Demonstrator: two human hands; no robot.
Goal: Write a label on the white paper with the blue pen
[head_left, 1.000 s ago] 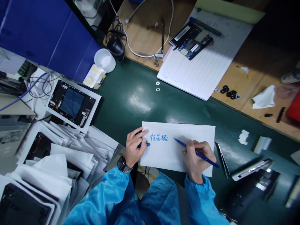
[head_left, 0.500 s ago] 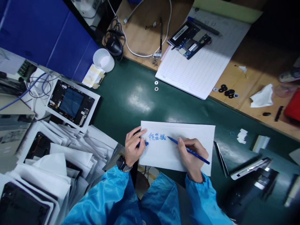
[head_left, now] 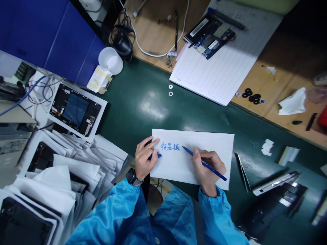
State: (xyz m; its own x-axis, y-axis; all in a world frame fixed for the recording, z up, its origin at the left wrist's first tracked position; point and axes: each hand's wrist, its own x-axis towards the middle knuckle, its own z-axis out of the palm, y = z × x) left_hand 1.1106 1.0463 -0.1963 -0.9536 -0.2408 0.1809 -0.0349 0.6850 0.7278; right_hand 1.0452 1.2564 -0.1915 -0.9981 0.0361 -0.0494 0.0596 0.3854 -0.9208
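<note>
Gripping blue pen [head_left: 212, 168] nr nib [head_left: 184, 147] w/ R hand [head_left: 207, 174], over paper [head_left: 173, 168]; long axis's running far-L to near-R, nib pointing at writing [head_left: 170, 147]. L hand [head_left: 145, 159] is holding blue cap-like pc [head_left: 159, 156] at paper's edge.

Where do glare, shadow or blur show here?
Head view: glare whitens the green tabletop beyond the paper; head view: shadow darkens the upper right corner, and the black object at lower right looks soft; head view: the handwriting is legible.
</note>
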